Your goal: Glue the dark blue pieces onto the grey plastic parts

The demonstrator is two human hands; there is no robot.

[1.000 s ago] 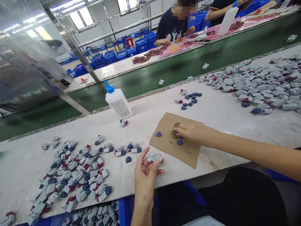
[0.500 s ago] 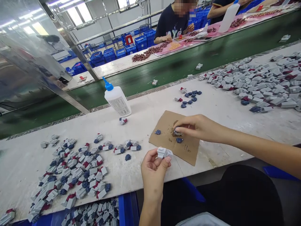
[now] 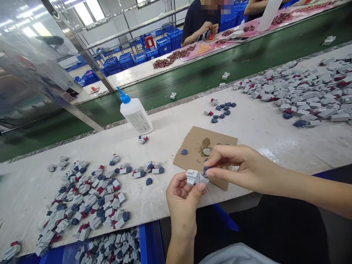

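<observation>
A: Moved since the earlier frame?
B: Right hand: lifted from the bottle cap to beside the left hand, now with 1 navy piece. Belt parts: shifted leftward.
A: Fingers, left?
B: Thumb and fingers pinching 1 grey piece, held above the table edge, near the cardboard.
A: Fingers, right?
B: Thumb and index fingertip pinching the navy piece, just beside the grey piece. Contact between the 2 pieces: cannot tell.
A: Cardboard, contents?
B: 1 bottle cap, open side up, beside a brown stain; 1 loose navy part toward the left side.
A: Remaining stock?
B: 1 white bottle, blue nozzle, upright; 1 mixed heap, grey, navy and dark red, at left; 1 mostly grey heap at right; 1 navy cluster beyond the cardboard.
A: Across the green belt?
B: 1 person, hands together over a far table.
</observation>
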